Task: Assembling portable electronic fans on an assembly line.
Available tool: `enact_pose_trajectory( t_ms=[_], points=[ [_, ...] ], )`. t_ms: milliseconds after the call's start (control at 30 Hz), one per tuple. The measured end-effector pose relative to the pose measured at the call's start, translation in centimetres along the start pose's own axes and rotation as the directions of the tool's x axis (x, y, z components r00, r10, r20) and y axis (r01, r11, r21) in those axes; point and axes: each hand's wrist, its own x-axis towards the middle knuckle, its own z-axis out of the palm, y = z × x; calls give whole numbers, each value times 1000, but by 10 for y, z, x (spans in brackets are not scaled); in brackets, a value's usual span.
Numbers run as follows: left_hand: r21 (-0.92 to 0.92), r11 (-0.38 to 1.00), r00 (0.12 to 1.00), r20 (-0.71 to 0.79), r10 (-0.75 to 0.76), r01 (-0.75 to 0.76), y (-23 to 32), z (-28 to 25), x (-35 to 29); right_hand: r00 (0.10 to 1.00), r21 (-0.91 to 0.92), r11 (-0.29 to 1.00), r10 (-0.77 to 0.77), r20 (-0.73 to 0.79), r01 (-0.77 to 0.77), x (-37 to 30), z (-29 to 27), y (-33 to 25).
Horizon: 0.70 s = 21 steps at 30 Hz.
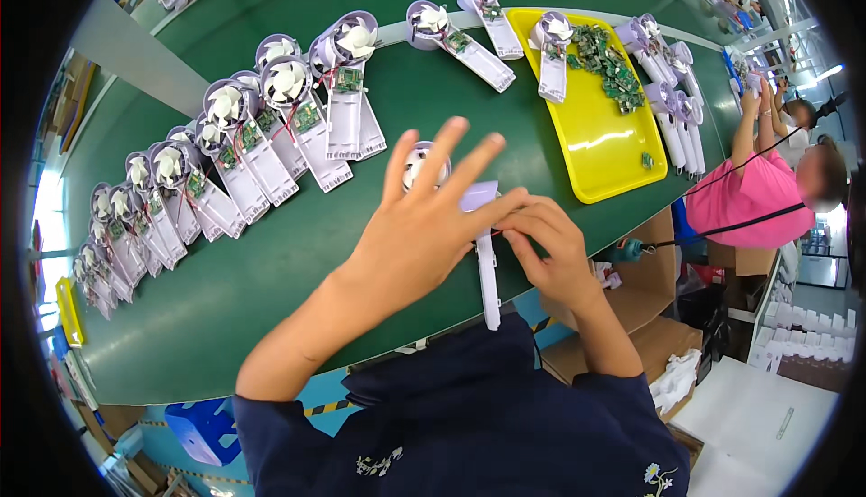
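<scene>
My left hand [418, 226] is over the table, three fingers spread. Its index finger reaches across to my right fingertips; its thumb is partly hidden, and what it pinches is covered. My right hand [557, 258] is closed in a pinch of thumb and fingers at the same spot. A bit of dark and red wire shows there, but the held piece is too small to tell. Just below the fingers a narrow white handle shell [488, 285] stands out toward me, with a light purple part [479, 195] above them. Behind my left fingers sits a purple-ringed fan head [424, 168], partly covered.
Handheld fans with open handles [286, 82] form a long row on the green table [271, 289]. A yellow tray [600, 159] at the right holds green circuit boards [609, 64] and one fan. Closed fans [677, 109] lie beyond it. A co-worker in pink [753, 195] sits at right.
</scene>
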Motion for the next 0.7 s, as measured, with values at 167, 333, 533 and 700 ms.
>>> enact_pose_trajectory(
  t_ms=[167, 333, 533, 700],
  points=[
    [-98, 981, 953, 240, 186, -167, -20, 5, 13, 991, 138, 982, 135, -15, -131, -10, 3, 1],
    [-207, 967, 952, 237, 195, -146, -33, 11, 22, 851, 545, 698, 522, 57, -465, -24, 6, -8],
    [-229, 971, 997, 10, 76, -72, -21, 44, 16, 817, 469, 691, 563, 127, -549, -24, -9, -23],
    [-219, 976, 968, 247, 38, 17, -15, 42, 9, 933, 83, 930, 357, 34, -359, -26, -6, -29]
  ],
)
